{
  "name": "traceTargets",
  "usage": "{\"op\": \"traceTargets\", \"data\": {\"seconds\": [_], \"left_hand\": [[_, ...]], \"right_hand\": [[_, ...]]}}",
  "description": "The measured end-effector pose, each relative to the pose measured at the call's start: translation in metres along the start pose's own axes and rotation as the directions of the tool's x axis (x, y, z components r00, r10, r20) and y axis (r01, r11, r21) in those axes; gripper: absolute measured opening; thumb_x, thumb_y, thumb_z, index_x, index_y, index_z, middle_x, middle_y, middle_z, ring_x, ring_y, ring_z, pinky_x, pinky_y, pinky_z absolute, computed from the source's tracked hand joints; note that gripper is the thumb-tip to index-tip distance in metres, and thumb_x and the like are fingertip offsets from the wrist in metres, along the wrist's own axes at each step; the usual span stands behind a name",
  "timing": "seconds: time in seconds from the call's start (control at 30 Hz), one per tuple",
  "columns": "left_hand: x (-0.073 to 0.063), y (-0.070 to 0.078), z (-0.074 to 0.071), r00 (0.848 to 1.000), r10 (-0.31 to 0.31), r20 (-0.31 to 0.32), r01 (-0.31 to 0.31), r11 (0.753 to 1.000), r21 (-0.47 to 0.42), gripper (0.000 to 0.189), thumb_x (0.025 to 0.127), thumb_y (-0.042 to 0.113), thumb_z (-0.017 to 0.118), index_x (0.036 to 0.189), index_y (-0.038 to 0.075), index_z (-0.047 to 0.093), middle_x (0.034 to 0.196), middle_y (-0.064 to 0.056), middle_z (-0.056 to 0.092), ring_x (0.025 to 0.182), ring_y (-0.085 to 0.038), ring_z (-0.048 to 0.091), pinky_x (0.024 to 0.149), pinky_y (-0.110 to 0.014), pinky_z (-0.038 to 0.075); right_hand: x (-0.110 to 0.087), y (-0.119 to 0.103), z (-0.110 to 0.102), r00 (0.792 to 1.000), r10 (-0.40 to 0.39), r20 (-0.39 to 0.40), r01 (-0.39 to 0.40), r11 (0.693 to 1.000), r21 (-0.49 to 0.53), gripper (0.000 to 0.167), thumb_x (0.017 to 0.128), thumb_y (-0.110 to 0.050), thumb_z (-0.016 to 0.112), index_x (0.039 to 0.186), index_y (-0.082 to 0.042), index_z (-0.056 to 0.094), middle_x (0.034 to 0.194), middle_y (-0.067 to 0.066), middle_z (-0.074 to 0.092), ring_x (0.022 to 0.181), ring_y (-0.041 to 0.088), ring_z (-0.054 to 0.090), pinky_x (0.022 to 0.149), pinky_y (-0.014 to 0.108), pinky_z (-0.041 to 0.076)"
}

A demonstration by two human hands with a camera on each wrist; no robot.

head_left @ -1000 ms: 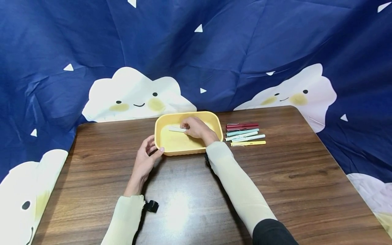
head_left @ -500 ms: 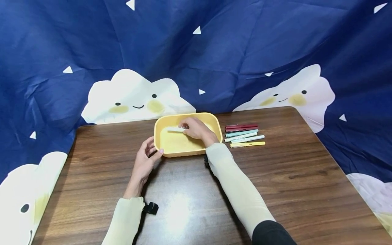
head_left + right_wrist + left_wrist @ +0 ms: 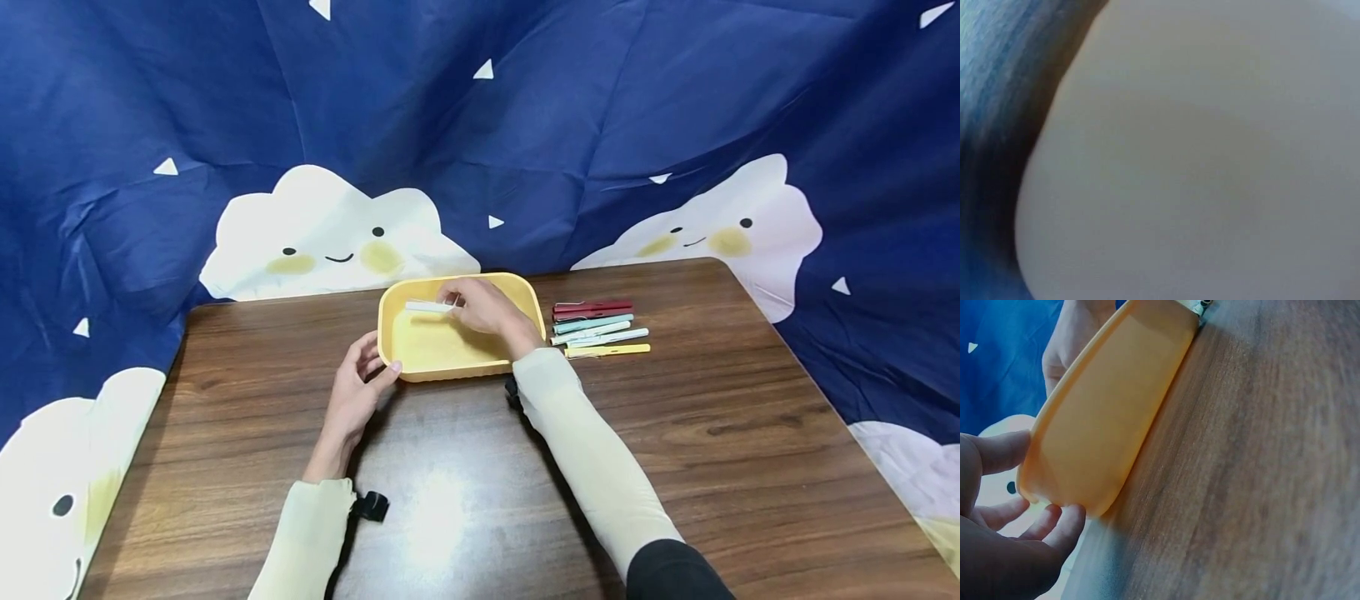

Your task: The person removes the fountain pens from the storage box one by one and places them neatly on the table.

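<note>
A shallow yellow plastic bin point(image 3: 431, 364) with rounded corners stands on the wooden table. My left hand point(image 3: 356, 390) holds it by the near left corner; in the left wrist view the thumb point(image 3: 1007, 450) lies at the rim and the fingertips point(image 3: 1067, 522) touch the end wall. Over the inside of the bin, my right hand point(image 3: 483, 307) pinches a white pen point(image 3: 427, 307), whose free end points left. The curled fingers hide the pen's right end. A blurred pale surface fills most of the right wrist view.
Right of the bin, several capped pens lie side by side on the table point(image 3: 712, 433): dark red pens point(image 3: 596, 307) at the back, then teal, pale green and pale blue ones, and a yellow pen point(image 3: 622, 349) in front. A blue cloud-print curtain point(image 3: 540, 125) hangs behind.
My right hand has lifted a little and moved slightly toward the bin's far side, carrying the white pen along. The left hand and the bin stay where they were.
</note>
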State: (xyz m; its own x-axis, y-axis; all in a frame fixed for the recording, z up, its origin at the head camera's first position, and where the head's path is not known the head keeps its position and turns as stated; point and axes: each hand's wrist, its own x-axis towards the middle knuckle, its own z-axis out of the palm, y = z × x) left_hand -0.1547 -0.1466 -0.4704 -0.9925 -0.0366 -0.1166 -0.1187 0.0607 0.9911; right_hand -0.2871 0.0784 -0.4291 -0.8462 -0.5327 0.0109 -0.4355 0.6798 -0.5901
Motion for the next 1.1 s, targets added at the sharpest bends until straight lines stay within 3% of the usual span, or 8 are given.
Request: {"op": "traceTargets", "data": {"seconds": [0.57, 1.1], "left_hand": [[-0.001, 0.000, 0.000, 1.000, -0.003, 0.019, 0.003, 1.000, -0.009, 0.064, 0.097, 0.008, 0.070, 0.153, 0.009, 0.040, 0.143, -0.016, 0.050, 0.131, -0.029, 0.049, 0.085, -0.016, 0.048], [0.000, 0.001, 0.000, 1.000, 0.005, 0.014, -0.005, 1.000, -0.013, 0.064, 0.096, 0.008, 0.069, 0.153, 0.009, 0.040, 0.143, -0.016, 0.050, 0.131, -0.029, 0.049, 0.086, -0.016, 0.047]], "right_hand": [[-0.025, -0.006, -0.016, 0.999, -0.012, -0.038, 0.012, 1.000, 0.020, 0.018, 0.095, -0.002, 0.066, 0.111, -0.008, 0.073, 0.103, 0.004, 0.070, 0.097, 0.019, 0.063, 0.090, 0.035, 0.049], [-0.036, 0.000, -0.022, 0.996, -0.064, -0.063, 0.064, 0.998, 0.003, 0.017, 0.094, 0.000, 0.067, 0.109, -0.006, 0.073, 0.100, 0.005, 0.070, 0.093, 0.020, 0.063, 0.088, 0.035, 0.049]]}}
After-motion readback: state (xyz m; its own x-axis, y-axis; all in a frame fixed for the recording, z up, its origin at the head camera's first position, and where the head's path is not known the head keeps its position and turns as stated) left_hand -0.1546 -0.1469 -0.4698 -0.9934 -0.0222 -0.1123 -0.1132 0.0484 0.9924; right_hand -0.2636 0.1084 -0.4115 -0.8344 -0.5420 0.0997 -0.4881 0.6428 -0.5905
